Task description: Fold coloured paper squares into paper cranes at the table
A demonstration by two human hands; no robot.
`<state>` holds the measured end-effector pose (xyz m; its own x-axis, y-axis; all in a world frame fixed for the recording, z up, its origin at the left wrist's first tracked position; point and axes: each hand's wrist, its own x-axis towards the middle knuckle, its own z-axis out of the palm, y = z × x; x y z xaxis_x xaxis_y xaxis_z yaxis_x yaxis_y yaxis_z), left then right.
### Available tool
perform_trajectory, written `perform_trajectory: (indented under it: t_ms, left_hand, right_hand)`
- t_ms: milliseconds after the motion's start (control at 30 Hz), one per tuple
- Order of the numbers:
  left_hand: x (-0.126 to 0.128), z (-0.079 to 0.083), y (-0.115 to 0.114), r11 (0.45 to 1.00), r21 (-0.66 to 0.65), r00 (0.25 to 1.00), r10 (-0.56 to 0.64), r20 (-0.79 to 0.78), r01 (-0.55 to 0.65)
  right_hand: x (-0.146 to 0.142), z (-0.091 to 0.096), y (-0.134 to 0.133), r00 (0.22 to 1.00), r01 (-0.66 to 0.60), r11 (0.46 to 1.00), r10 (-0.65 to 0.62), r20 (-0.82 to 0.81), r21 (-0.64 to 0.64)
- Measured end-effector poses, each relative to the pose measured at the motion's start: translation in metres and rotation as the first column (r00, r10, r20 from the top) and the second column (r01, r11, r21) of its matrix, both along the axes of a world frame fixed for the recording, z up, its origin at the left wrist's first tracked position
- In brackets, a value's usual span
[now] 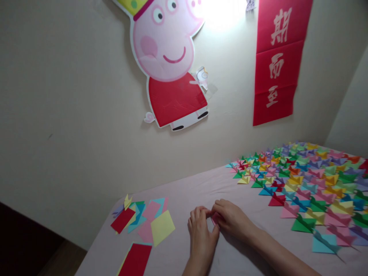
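My left hand and my right hand meet near the middle of the pink table. Both pinch a small pink folded paper, of which only a sliver shows between the fingers. The fingers of each hand are curled and pressed onto it. To the right, several folded paper cranes in many colours lie in rows across the table.
Loose flat paper squares lie at the left, with a red sheet near the front edge. A cartoon pig cutout and a red banner hang on the wall behind. The table's left edge drops to a dark floor.
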<state>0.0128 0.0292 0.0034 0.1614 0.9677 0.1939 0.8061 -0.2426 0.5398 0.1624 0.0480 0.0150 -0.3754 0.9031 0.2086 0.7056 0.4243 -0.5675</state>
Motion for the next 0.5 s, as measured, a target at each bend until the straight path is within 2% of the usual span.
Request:
perform_trajectory:
  t_ms: [167,333,500]
  left_hand:
    - [0.001,0.002,0.0,1.0,-0.01,1.0,0.002,-0.004,-0.002]
    - [0.001,0.001,0.0,1.0,-0.004,1.0,-0.008,0.009,0.008]
    - [0.0,0.001,-0.001,1.0,-0.019,1.0,-0.016,0.002,0.016]
  right_hand:
    - [0.002,0.0,0.003,0.989,0.001,0.997,-0.012,-0.148,-0.074]
    - [0.008,0.006,0.0,0.98,0.02,0.992,-0.045,-0.195,-0.126]
    - [0.01,0.013,0.0,0.975,-0.022,0.987,-0.015,-0.224,-0.159]
